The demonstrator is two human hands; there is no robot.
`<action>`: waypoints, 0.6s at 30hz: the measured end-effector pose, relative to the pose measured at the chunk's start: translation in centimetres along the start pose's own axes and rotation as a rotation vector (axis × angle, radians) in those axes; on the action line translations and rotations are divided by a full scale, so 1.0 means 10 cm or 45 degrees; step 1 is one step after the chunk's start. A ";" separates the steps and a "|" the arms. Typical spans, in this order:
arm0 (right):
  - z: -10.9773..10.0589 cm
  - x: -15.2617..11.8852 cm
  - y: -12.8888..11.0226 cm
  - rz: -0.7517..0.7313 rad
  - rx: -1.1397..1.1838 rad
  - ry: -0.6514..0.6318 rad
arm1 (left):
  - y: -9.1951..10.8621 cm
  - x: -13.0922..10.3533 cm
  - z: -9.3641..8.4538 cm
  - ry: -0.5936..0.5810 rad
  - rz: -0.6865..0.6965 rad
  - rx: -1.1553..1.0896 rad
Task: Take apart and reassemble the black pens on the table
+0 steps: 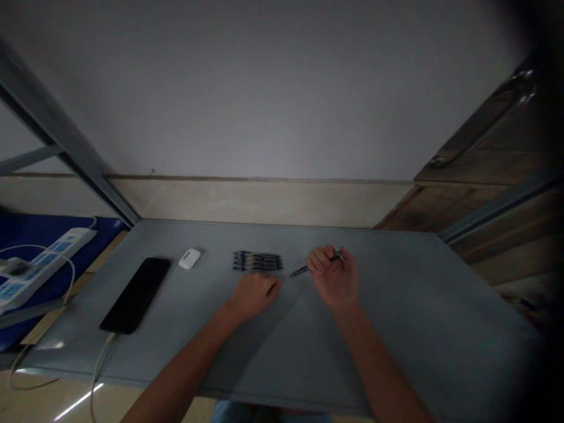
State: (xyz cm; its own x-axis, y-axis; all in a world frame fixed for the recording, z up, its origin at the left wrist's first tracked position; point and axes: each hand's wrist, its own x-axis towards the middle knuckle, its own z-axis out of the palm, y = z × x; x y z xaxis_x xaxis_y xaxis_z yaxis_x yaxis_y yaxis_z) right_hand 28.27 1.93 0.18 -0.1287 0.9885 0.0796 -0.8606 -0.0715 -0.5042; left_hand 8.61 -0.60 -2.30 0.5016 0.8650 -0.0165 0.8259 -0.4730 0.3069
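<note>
My right hand [333, 276] is closed around a dark pen [300, 271], palm turned up, and the pen's tip points left toward the middle of the table. Several dark pens [258, 261] lie side by side in a compact group on the grey table. Just in front of that group rests my left hand [255, 294], its fingers curled under and its back facing up. Whether anything is inside those curled fingers is hidden from view.
A black phone [136, 295] with a white cable [100, 358] lies on the table's left side. Beyond it sits a small white case [190, 258]. Off the left edge is a white power strip [46, 258] on a blue surface. A pale wall [264, 106] closes the back.
</note>
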 end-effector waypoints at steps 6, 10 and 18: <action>0.01 -0.02 0.00 0.024 0.077 -0.005 | 0.01 -0.01 -0.02 -0.014 -0.016 0.027; -0.01 -0.02 0.00 0.010 0.081 -0.020 | 0.02 -0.01 -0.04 -0.019 -0.009 0.024; -0.02 -0.02 0.01 0.017 0.096 -0.010 | 0.02 -0.01 -0.03 -0.027 -0.016 0.014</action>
State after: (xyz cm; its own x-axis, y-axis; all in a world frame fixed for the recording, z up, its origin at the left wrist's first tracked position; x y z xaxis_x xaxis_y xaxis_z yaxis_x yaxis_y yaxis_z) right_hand 28.26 1.71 -0.06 -0.1443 0.9863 0.0800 -0.8933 -0.0951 -0.4393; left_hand 8.64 -0.69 -1.97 0.4960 0.8673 -0.0405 0.8350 -0.4637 0.2961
